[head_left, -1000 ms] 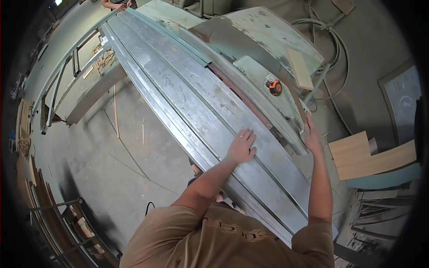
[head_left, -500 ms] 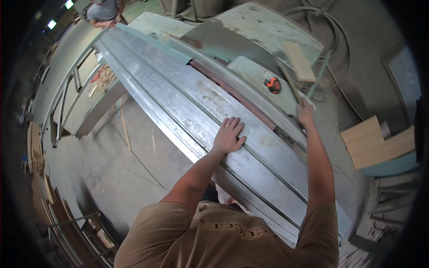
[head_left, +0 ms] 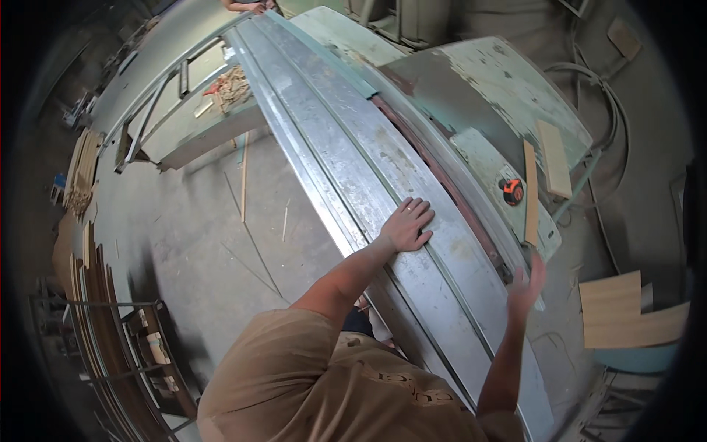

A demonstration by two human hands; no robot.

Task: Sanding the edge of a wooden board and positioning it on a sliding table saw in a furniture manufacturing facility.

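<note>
A long ribbed metal sliding-table surface (head_left: 353, 166) runs from the far left toward my right side. My left hand (head_left: 407, 225) lies flat on it with the fingers spread, holding nothing. Beyond the panel's right edge, my right hand (head_left: 525, 286) is slightly blurred, with thumb and fingers apart and nothing visible between them. Just past its fingertips, a narrow wooden strip (head_left: 530, 195) lies on the pale, worn board. Left of the strip sits an orange and black tape measure (head_left: 513, 191). A wider light wooden board (head_left: 552, 158) lies to the strip's right.
A co-worker's hand (head_left: 258, 9) rests at the panel's far end. Wood scraps (head_left: 228, 90) lie on a framed bench at left. Stacked boards stand in a metal rack (head_left: 110, 346) at lower left. A notched light wood sheet (head_left: 626, 313) is at right; hoses (head_left: 618, 110) curl behind.
The wooden strip, held by my right hand before, now lies beside the tape measure, let go. My right hand has drawn back nearer me. The whole view has shifted; my left hand stays on the panel.
</note>
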